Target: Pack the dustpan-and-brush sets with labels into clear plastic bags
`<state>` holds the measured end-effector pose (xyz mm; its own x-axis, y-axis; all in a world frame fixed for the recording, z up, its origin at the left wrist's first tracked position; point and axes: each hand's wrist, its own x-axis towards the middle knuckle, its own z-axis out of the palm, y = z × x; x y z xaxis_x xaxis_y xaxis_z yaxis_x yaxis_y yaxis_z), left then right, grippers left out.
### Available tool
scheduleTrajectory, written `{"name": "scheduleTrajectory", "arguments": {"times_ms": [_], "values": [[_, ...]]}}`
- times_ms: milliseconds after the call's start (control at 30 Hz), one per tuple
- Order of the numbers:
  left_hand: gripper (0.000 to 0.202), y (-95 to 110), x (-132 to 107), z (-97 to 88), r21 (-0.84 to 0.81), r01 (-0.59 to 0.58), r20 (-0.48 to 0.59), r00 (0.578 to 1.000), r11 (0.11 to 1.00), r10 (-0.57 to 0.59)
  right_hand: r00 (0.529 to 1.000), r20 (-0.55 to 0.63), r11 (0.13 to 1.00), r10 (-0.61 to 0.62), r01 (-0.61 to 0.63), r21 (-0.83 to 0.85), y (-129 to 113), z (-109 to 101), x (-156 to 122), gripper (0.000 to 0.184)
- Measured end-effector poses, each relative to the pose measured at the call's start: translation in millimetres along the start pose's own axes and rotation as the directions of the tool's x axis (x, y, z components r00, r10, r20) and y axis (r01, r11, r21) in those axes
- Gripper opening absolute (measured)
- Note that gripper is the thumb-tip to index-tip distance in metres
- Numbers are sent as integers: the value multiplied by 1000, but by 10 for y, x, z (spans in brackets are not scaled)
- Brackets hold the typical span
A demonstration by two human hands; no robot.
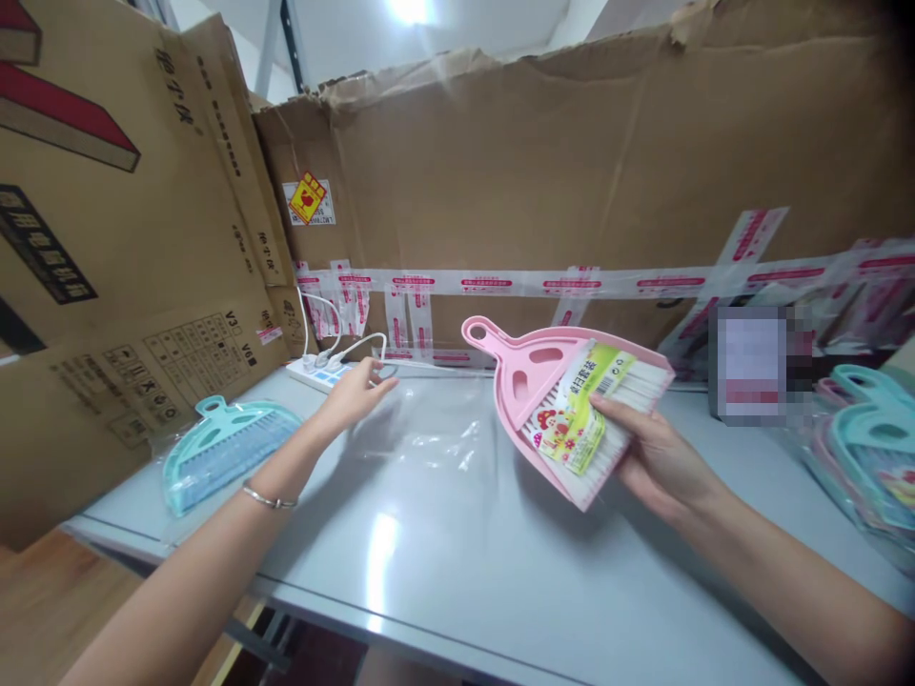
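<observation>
My right hand (661, 457) grips a pink dustpan (516, 357) at its wide edge and holds it tilted above the table. A small brush with white bristles (613, 448) is nested in the pan, wrapped in a printed yellow-green label (582, 405). My thumb presses on the label and bristles; the other fingers are behind the pan. My left hand (361, 391) reaches over the table, fingers apart, beside a clear plastic bag (443, 429) that lies flat. Whether its fingertips touch the bag I cannot tell.
A bagged turquoise dustpan set (233, 448) lies at the left. More bagged dustpan sets (872, 438) are stacked at the right edge. A white power strip (318, 373) with plugged cables sits at the back. Cardboard walls (572, 171) enclose the grey table (443, 562) behind and left.
</observation>
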<state>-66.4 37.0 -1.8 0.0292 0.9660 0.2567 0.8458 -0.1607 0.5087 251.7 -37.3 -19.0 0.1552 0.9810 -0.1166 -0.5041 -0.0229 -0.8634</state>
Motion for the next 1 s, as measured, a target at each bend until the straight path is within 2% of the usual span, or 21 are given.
{"name": "scheduleTrajectory", "arguments": {"times_ms": [67,100,167,233,300,367,433,467,500,533,600,633,667,733,800,833,867,900,933,967,1000], "values": [[64,17,-117,-81,15,-117,94,989,993,115,1000,9,1000,-1,1,0,0,3,-7,47],[72,35,-193,-136,15,-198,180,965,980,192,1000,8,1000,0,0,2,-1,7,-14,47],[88,78,-361,-215,0,-370,403,850,929,339,1000,2,1000,7,-7,13,-5,21,-30,47],[98,115,-516,-197,18,-514,548,722,857,422,1000,-7,1000,15,-15,27,-9,38,-47,46],[92,134,-619,-83,86,-608,582,673,789,456,1000,-8,999,22,-22,39,-10,51,-60,45],[67,141,-652,71,131,-670,556,660,731,505,1000,-5,998,29,-29,50,-12,62,-71,42],[37,155,-625,195,120,-692,474,670,712,571,1000,-4,998,26,-26,63,-22,73,-84,39],[26,171,-597,231,95,-676,400,698,731,594,1000,-6,997,21,-20,73,-33,79,-91,39],[20,193,-566,245,52,-630,299,750,775,590,1000,-11,996,15,-14,85,-48,87,-99,38],[17,223,-533,238,-19,-547,172,823,837,542,1000,-15,995,8,-7,99,-67,95,-106,38],[17,298,-477,181,-290,-287,-61,957,913,282,1000,-28,992,-8,11,125,-111,108,-119,37],[18,339,-457,146,-467,-140,-112,989,873,99,999,-38,990,-17,22,136,-132,112,-123,36],[18,377,-446,119,-631,-4,-104,991,776,-79,999,-47,989,-27,34,147,-149,114,-125,35],[18,433,-459,118,-836,194,21,946,513,-323,997,-62,986,-42,51,162,-172,111,-127,32],[21,441,-525,205,-897,312,157,886,312,-435,997,-72,985,-40,51,163,-175,104,-128,30],[25,423,-575,273,-899,351,205,865,262,-457,997,-74,986,-34,45,160,-171,101,-131,30],[31,390,-631,347,-889,381,231,852,255,-470,997,-76,987,-28,39,159,-166,101,-134,31],[39,344,-688,415,-869,393,223,852,300,-473,997,-77,987,-22,34,158,-159,103,-139,31],[50,288,-739,468,-835,374,170,873,403,-458,997,-75,987,-15,27,158,-153,107,-144,33],[62,228,-780,497,-771,311,78,912,556,-402,997,-73,987,-8,19,157,-148,113,-149,33],[72,169,-805,498,-657,196,-34,957,728,-288,997,-72,987,-2,13,158,-145,121,-153,34]]}}
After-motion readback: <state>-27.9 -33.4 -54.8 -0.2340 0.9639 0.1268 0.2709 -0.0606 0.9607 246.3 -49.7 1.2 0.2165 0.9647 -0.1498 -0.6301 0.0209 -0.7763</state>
